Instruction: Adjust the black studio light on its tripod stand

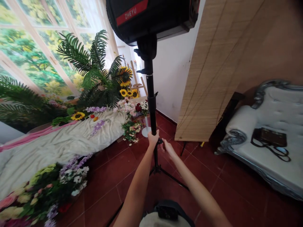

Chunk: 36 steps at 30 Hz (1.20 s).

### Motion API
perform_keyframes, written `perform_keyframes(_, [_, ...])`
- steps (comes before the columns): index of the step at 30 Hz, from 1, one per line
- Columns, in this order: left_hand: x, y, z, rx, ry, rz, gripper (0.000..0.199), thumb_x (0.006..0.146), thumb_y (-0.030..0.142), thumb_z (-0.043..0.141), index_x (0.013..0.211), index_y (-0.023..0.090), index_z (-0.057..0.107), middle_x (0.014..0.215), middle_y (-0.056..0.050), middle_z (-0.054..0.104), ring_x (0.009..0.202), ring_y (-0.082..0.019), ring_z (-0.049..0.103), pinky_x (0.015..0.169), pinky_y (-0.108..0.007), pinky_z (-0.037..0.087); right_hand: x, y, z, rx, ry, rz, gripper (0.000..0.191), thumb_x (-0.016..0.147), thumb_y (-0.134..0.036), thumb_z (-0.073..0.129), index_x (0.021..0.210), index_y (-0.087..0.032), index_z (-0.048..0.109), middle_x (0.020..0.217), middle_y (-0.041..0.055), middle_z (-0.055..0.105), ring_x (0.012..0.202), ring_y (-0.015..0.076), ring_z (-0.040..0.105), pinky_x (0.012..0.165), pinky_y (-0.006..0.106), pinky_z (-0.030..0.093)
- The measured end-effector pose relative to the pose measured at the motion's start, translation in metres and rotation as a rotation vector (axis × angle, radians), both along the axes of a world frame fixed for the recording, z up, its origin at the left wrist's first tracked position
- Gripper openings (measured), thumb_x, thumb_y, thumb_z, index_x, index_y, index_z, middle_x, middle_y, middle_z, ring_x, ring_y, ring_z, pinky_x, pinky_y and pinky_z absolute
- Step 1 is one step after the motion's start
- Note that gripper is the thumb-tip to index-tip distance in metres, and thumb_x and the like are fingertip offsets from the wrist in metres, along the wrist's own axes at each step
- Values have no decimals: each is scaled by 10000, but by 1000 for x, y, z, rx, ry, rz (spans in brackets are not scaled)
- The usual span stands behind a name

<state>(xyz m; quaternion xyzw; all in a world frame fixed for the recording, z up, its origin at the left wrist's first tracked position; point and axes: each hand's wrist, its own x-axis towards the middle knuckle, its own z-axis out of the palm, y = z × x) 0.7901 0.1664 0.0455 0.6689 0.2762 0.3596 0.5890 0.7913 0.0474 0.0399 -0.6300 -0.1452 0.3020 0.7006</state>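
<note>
A black light stand (152, 113) rises upright in front of me, carrying a large black studio light (156, 19) with a red label at the top of the view. My left hand (153, 138) is wrapped round the pole at about its middle. Just right of it, my right hand (167, 148) has its fingers closed at a small black clamp knob (160, 141) on the pole. The stand's legs (174, 179) spread over the tiled floor below my hands.
Left lies a cream-draped surface (111, 126) with flowers (75, 176) and palm fronds (94, 66). A bamboo blind (203, 78) hangs on the right. Beyond it stands a white tufted sofa (279, 104) bearing a brown bag (272, 137). Red tiles (213, 160) cover the floor.
</note>
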Motion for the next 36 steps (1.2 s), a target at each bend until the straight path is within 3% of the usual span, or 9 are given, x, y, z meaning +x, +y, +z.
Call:
perform_keyframes(4, [0, 0, -1, 5, -16, 3, 290, 664, 403, 614, 565, 139, 548, 446, -14, 536, 405, -122, 531, 396, -203, 400, 2, 6, -1, 148, 321, 128, 363, 743, -512, 430, 548, -214, 359, 433, -57, 383, 344, 65, 287, 369, 195, 242])
perform_keyframes(8, [0, -1, 1, 5, -8, 14, 286, 668, 398, 608, 560, 142, 545, 440, -11, 534, 400, -119, 525, 395, -202, 392, 5, 8, 0, 118, 307, 178, 352, 770, -499, 349, 556, -219, 340, 424, -60, 364, 335, 67, 269, 372, 197, 258])
perform_keyframes(10, [-1, -1, 2, 15, -9, 17, 294, 671, 405, 605, 552, 144, 539, 438, -7, 531, 394, -114, 516, 394, -202, 385, 5, 7, 1, 8, 142, 110, 366, 789, -511, 321, 583, -215, 388, 452, -34, 432, 350, 84, 322, 384, 209, 274])
perform_keyframes(14, [-2, -3, 5, 16, -30, 18, 306, 679, 415, 601, 549, 146, 531, 439, -4, 526, 393, -112, 511, 391, -200, 376, 0, -2, 5, -262, -470, -129, 350, 783, -556, 414, 724, -216, 476, 600, 5, 555, 529, 158, 513, 476, 234, 328])
perform_keyframes(19, [-2, -4, 6, 11, -34, 12, 298, 674, 406, 609, 554, 145, 533, 436, -5, 523, 395, -113, 513, 399, -202, 378, -5, -17, 11, -501, -940, -112, 369, 825, -559, 413, 957, -230, 519, 836, 49, 612, 731, 198, 577, 549, 253, 345])
perform_keyframes(22, [-2, -5, 5, -8, -31, 28, 285, 667, 400, 619, 576, 143, 538, 445, -4, 530, 394, -111, 510, 396, -200, 371, -2, -20, 14, -578, -1139, -87, 388, 867, -538, 356, 987, -216, 536, 879, 80, 612, 804, 209, 565, 589, 261, 356])
perform_keyframes(28, [0, -5, 4, -18, -48, 13, 298, 667, 401, 619, 554, 141, 529, 451, -3, 524, 405, -105, 505, 408, -200, 373, 13, -14, 8, -708, -1385, -24, 423, 923, -476, 257, 888, -209, 584, 781, 67, 640, 771, 176, 564, 543, 234, 292])
perform_keyframes(33, [-1, -3, 4, -21, -31, -1, 303, 663, 403, 619, 541, 144, 521, 446, -10, 526, 411, -110, 506, 413, -205, 374, 23, -10, 1, -782, -1399, 7, 504, 926, -489, 223, 858, -190, 622, 667, 65, 652, 578, 141, 564, 494, 223, 219])
perform_keyframes(36, [-1, 0, 4, -11, -12, -10, 291, 656, 396, 620, 548, 139, 534, 463, -20, 538, 427, -118, 516, 428, -212, 381, 27, -8, -2, -742, -1366, 28, 527, 924, -488, 232, 808, -181, 645, 641, 71, 664, 542, 141, 574, 492, 225, 214])
